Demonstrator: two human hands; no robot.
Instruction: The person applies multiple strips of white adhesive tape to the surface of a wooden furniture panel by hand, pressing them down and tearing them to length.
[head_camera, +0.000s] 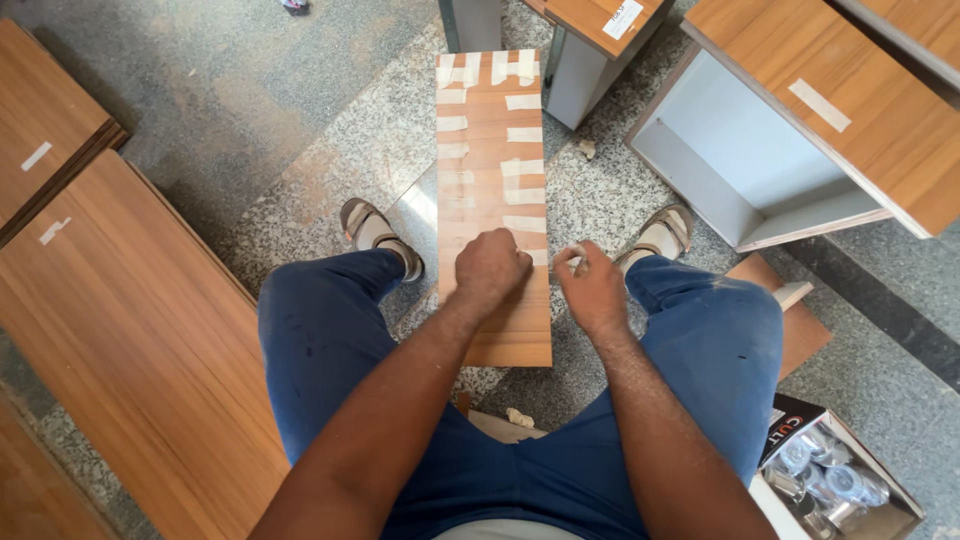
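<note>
A narrow wood-grain panel (492, 150) lies on the floor between my feet, with several strips of pale tape stuck across it. My left hand (490, 270) rests on the panel near its lower half, fingers curled down onto the surface. My right hand (590, 285) hovers at the panel's right edge and pinches a small piece of pale tape (572, 257) between thumb and fingers. I am seated, my blue trousers framing the panel.
Large wood-grain boards (120, 330) lie at the left. A grey-lined open cabinet box (760, 170) stands at the upper right beside another cabinet (590, 40). A cardboard box of shiny metal fittings (830, 480) sits at the lower right. The floor is speckled stone.
</note>
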